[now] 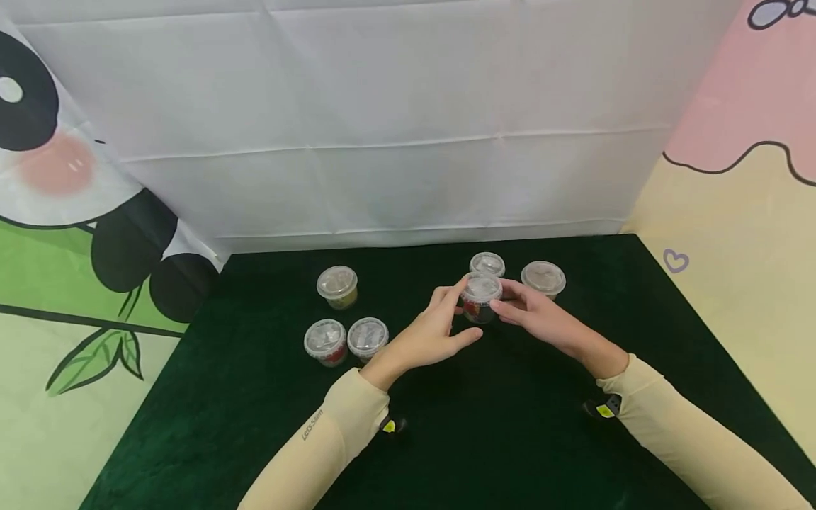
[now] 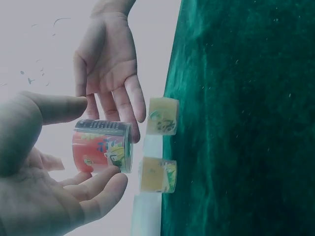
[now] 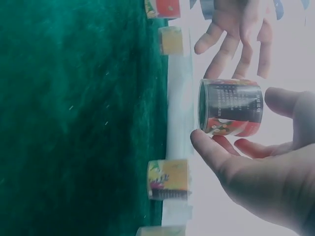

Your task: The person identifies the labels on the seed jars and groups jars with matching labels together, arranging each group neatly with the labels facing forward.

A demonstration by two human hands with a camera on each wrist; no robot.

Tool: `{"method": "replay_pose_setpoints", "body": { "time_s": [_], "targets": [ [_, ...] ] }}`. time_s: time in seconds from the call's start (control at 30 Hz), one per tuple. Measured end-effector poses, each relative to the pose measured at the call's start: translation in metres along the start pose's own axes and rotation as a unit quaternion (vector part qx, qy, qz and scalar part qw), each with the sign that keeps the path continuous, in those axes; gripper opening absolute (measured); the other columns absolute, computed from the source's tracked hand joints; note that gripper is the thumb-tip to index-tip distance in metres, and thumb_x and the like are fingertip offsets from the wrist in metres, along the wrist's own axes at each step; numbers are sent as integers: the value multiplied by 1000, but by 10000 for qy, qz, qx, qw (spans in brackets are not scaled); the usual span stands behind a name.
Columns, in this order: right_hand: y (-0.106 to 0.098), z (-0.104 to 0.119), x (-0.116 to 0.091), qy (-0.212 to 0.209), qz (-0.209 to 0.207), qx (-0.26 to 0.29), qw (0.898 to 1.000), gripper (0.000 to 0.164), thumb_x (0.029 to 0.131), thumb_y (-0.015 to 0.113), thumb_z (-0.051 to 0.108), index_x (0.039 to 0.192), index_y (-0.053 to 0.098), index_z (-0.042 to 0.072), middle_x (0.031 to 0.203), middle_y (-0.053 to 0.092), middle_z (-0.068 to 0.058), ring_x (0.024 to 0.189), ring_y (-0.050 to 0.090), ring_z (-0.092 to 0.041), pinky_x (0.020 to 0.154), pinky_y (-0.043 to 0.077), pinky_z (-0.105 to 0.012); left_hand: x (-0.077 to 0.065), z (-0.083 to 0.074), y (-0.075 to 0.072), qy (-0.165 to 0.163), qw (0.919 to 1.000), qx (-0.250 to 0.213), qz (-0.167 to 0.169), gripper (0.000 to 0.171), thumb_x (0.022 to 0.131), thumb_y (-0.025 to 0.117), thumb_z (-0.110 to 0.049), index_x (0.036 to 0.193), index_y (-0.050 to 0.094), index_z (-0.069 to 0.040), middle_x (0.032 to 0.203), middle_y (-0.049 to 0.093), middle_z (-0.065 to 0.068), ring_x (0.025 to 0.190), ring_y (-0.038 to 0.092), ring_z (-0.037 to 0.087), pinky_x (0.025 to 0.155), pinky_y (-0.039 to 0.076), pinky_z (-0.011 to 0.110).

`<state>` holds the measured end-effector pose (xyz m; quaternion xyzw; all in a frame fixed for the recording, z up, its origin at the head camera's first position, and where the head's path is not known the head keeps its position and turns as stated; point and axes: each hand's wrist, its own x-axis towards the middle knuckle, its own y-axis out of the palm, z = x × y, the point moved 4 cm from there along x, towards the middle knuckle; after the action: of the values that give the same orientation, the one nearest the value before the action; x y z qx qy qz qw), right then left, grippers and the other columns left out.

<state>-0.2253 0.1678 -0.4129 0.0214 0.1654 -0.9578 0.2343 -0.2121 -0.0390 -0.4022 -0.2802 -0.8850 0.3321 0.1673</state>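
Note:
Both hands meet at a small clear-lidded plastic cup with a red and black label (image 1: 482, 289), held up over the dark green cloth. My right hand (image 1: 542, 320) has its thumb on the near side of the cup and its fingers round the right side. From the left, my left hand (image 1: 430, 334) touches the cup with its fingertips, the thumb (image 2: 61, 108) spread away from it. In the right wrist view, black print faces out on the cup (image 3: 234, 107), with the left fingers at its far side.
Behind the held cup stand two lidded cups, one at the back (image 1: 487, 263) and one to the right (image 1: 543, 276). On the left side are a yellowish cup (image 1: 338, 283) and two cups side by side, a red-labelled one (image 1: 326, 338) and its neighbour (image 1: 367, 336). A white cloth wall (image 1: 395, 177) rises behind.

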Motion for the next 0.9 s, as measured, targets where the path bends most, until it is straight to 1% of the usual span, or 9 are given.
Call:
{"method": "replay_pose_setpoints", "body": {
  "time_s": [0.1,0.17,0.33,0.47,0.67,0.83,0.9],
  "targets": [
    [4,6,5,-15,-35,17,10000,80,104,57,43,160,18,2,156,34,-23,140,42,-38,111,39,-47,-3,1,-7,47,9998,-48,-165,87,100,66,-34,164,10,-14,148,32,14,132,52,27,87,53,32],
    [6,9,7,-18,-23,63,10000,79,104,56,41,160,17,1,157,33,-23,140,42,-38,111,39,-47,-4,3,-10,53,9998,-61,-188,86,100,65,-35,164,10,-15,149,32,14,132,52,27,89,53,34],
    [12,13,13,-56,19,167,9998,74,105,56,38,159,21,1,154,36,-22,138,44,-38,109,42,-45,-8,8,-15,42,9997,-49,-252,85,100,65,-35,163,11,-16,150,32,14,131,53,26,94,54,38],
    [18,18,18,-159,85,195,9996,72,105,55,39,159,23,3,154,37,-21,137,45,-37,108,44,-44,-12,12,-21,43,9994,-79,-339,85,100,67,-32,163,13,-15,148,33,15,128,55,26,94,55,41],
    [25,23,23,-236,184,269,9992,74,106,55,37,161,18,4,155,36,-22,137,45,-39,106,46,-44,-16,17,-29,47,9983,-241,-527,84,99,68,-28,163,15,-13,145,35,15,123,57,28,92,56,45],
    [31,23,26,-389,180,429,9982,66,107,54,33,158,25,3,149,40,-22,133,47,-38,105,47,-45,-20,21,-35,157,9963,-300,-794,81,99,68,-24,161,18,-10,141,38,15,118,60,29,89,57,45],
    [36,23,28,-471,195,486,9975,63,107,54,32,157,28,3,147,42,-21,132,48,-37,105,48,-45,-23,23,-38,154,9957,-257,-881,80,99,68,-23,161,19,-9,140,39,15,116,60,27,87,57,41]
  ]
}}
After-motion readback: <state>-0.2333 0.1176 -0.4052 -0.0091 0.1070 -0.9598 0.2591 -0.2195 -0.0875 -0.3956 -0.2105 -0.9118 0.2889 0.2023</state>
